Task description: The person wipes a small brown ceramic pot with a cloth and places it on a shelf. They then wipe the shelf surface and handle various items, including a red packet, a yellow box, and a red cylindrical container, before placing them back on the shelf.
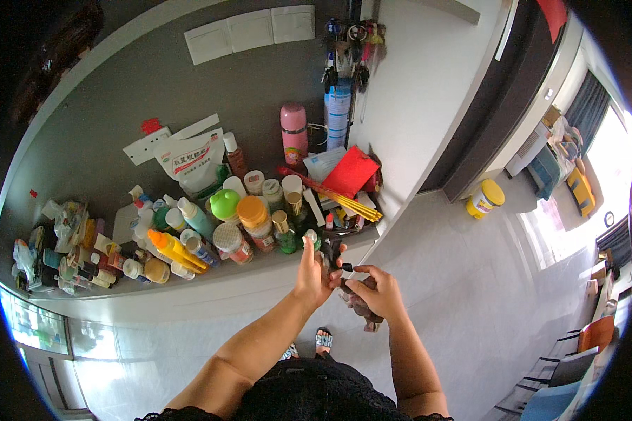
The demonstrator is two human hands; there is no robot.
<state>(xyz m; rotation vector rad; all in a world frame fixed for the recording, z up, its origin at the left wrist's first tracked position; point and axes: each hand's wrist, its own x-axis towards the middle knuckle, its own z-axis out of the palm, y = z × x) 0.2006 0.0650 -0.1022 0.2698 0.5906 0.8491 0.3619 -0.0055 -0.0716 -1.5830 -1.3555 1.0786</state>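
Note:
My left hand (317,276) is above the floor just in front of the shelf. Its thumb points up, and its fingers close round a small dark thing (333,251) whose kind I cannot make out. From the right, my right hand (380,293) meets it, thumb and forefinger pinching a small black piece (347,267) between the hands. A brownish, mottled, soft-looking thing (361,306) hangs below the right hand, partly covered by it. Closest to the left hand on the shelf is a green bottle with a gold cap (284,237).
The shelf holds a crowd of bottles and jars, among them an orange-lidded jar (255,216), a pink flask (293,133) and a white pouch (192,163). A red packet (352,171) and yellow sticks (354,205) lie at its right end. A yellow bucket (486,199) stands on the floor.

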